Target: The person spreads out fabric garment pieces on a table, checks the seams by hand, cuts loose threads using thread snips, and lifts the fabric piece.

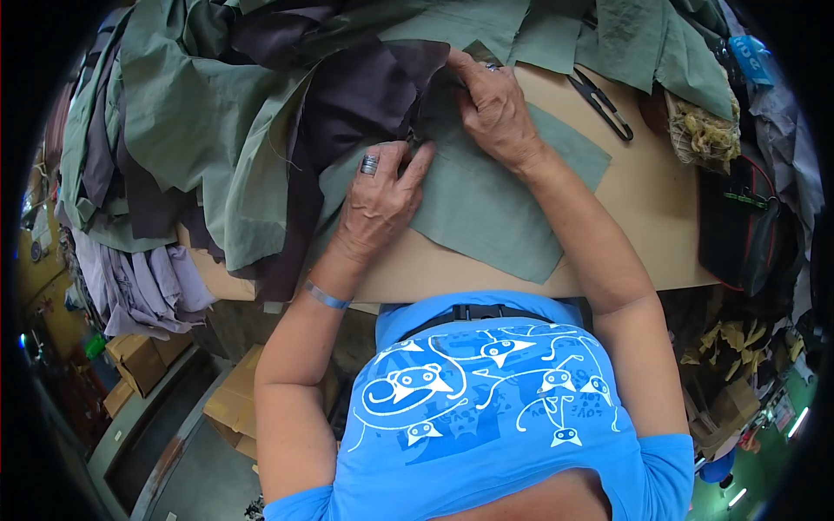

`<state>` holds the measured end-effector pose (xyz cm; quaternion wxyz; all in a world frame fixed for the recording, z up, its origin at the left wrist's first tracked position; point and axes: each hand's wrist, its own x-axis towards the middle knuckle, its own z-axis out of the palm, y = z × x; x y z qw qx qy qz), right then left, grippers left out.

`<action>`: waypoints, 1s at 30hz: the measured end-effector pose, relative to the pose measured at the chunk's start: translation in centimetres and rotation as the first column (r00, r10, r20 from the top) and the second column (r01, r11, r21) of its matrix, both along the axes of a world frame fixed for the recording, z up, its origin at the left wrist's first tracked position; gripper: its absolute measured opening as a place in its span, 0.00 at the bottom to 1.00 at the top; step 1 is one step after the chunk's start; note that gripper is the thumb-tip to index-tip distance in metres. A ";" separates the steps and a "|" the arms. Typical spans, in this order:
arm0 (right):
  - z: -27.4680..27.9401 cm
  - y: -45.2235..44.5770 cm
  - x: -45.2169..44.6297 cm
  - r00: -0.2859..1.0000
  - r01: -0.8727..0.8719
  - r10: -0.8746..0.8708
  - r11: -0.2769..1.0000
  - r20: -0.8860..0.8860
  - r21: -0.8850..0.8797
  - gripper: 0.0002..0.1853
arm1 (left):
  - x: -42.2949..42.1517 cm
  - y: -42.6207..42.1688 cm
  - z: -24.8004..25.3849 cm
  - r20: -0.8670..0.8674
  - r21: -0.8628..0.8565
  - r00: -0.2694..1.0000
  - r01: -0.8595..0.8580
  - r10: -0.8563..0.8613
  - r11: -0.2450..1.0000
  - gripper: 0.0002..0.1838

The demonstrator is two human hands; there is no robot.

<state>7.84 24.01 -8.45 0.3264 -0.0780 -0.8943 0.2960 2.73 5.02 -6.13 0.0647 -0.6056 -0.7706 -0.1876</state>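
Note:
A dark brown-purple fabric piece (360, 95) lies folded over sage-green fabric (495, 217) on the table before me. My right hand (499, 117) pinches the dark piece at its upper right corner, thumb and fingers closed on it. At the dark piece's lower edge is my left hand (380, 198), fingers bent and thumb close to them, gripping the cloth there. Its fingertips are partly hidden by folds. The green fabric runs flat under both hands towards the table's front edge.
Green and dark cloth (200, 130) is heaped at the left and back. Black thread snips (601, 102) lie to the right on the tan tabletop (660, 200). A worn pad (702, 130) and a black bag (738, 226) are at the right edge. Lilac cloth (139, 286) hangs at left.

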 end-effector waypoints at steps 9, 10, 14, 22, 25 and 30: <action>0.2 -0.1 0.0 1.000 -0.002 0.002 1.000 -0.007 0.016 0.28 | 0.9 0.3 0.0 -0.022 -0.034 0.996 -0.085 0.084 0.996 0.30; 0.2 -0.1 0.0 1.000 -0.003 0.003 1.000 -0.009 0.018 0.29 | 1.0 0.4 -0.1 -0.041 -0.027 0.996 -0.080 0.079 0.996 0.28; 0.3 -0.2 -0.1 1.000 -0.001 0.001 1.000 0.023 0.026 0.29 | 0.8 0.4 0.0 -0.081 -0.024 0.994 -0.080 0.078 0.997 0.28; 0.1 -0.1 0.1 1.000 -0.011 0.011 0.997 -0.001 0.081 0.26 | 0.6 0.2 0.5 -0.018 -0.066 0.998 -0.060 0.059 0.996 0.31; 1.9 -0.7 1.4 0.974 0.099 -0.059 0.980 -0.220 0.175 0.22 | 0.6 0.0 0.8 0.014 -0.080 0.998 -0.065 0.066 0.995 0.29; 1.2 -3.4 4.5 0.974 -0.224 0.221 0.973 0.052 0.058 0.13 | 0.0 -0.2 0.7 0.216 0.008 0.971 -0.103 0.099 0.995 0.21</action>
